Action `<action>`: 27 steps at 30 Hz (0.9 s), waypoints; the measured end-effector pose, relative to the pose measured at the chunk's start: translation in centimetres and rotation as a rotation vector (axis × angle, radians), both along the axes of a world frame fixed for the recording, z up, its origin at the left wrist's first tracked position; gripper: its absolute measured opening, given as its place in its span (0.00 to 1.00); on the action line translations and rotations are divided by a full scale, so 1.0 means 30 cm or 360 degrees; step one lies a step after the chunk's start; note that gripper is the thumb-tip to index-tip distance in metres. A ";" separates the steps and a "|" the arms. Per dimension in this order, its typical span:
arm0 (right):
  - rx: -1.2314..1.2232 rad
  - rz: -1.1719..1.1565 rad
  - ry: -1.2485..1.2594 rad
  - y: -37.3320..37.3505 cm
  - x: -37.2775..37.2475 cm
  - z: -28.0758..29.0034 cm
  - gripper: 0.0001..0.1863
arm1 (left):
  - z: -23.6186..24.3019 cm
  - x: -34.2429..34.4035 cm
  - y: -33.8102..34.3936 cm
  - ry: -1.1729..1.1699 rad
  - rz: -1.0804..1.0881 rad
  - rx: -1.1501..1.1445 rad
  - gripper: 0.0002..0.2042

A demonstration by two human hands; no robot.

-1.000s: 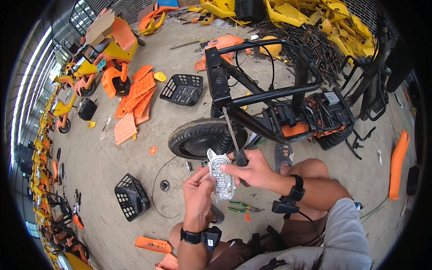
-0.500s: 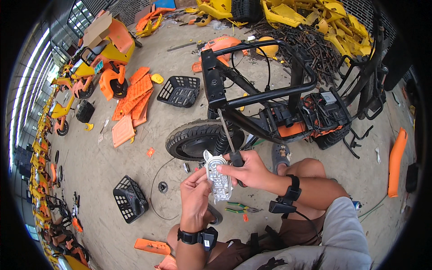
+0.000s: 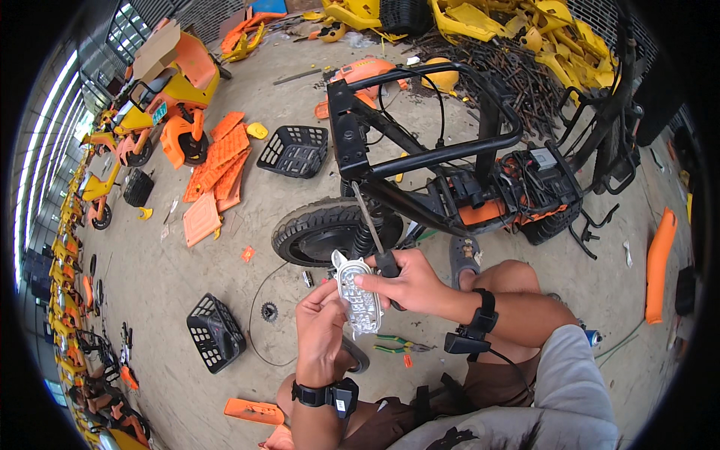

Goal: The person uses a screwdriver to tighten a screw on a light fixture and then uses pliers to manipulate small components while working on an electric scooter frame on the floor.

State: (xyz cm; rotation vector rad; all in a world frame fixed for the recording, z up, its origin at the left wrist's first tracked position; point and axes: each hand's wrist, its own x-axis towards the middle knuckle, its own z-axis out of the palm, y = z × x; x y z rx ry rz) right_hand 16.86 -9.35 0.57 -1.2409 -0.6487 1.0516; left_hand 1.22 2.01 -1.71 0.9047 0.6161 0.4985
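Silver oval housing (image 3: 363, 307): held face up in front of the person, between both hands, its rim exposed along the lower edge. Left hand (image 3: 319, 322): grip clamped on the housing's left edge. Right hand (image 3: 411, 283): grip closed round the handle of a screwdriver (image 3: 387, 264), thumb laid on the housing's face near its right edge. Shaft slants up-left to the corner of a black frame (image 3: 442, 156); tip contact cannot be told. Upper side: tyre (image 3: 289, 236) just beyond the housing, limiting room there. Left side: wider floor (image 3: 172, 277) gap to a black basket (image 3: 216, 337), with sprocket (image 3: 269, 312) and curved cable (image 3: 250, 330) lying between. Below right hand: pliers (image 3: 405, 346) on floor.
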 end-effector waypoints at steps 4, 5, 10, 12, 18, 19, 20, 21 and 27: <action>0.0004 0.0003 -0.0043 -0.001 0.002 -0.010 0.13 | -0.014 0.000 0.006 0.0029 -0.0002 -0.0013 0.19; 0.0008 0.0005 -0.0054 -0.002 0.002 -0.013 0.13 | -0.017 -0.002 0.007 0.0016 -0.0024 -0.0012 0.19; 0.0068 0.0004 -0.0024 -0.001 -0.013 -0.032 0.13 | -0.004 -0.014 0.019 0.0141 -0.0014 0.0210 0.13; 0.0088 -0.0007 0.0006 -0.002 -0.014 -0.018 0.14 | 0.033 -0.013 0.031 0.0272 0.0296 0.0531 0.11; -0.0067 0.0036 0.0035 -0.004 0.037 -0.002 0.14 | 0.063 -0.011 0.024 0.0306 0.0426 0.0654 0.11; -0.0026 0.0022 0.0028 0.000 0.035 -0.014 0.14 | 0.058 -0.005 0.011 0.0294 0.0372 0.0607 0.11; 0.0016 0.0007 0.0020 0.003 0.027 -0.026 0.14 | 0.053 0.001 -0.002 0.0282 0.0317 0.0560 0.12; 0.0062 0.0001 0.0017 0.009 0.019 -0.030 0.14 | 0.033 0.005 -0.005 0.0140 0.0240 0.0443 0.13; -0.0026 0.0008 0.0050 0.010 0.012 -0.016 0.14 | 0.027 0.012 -0.040 0.0032 0.0063 0.0267 0.18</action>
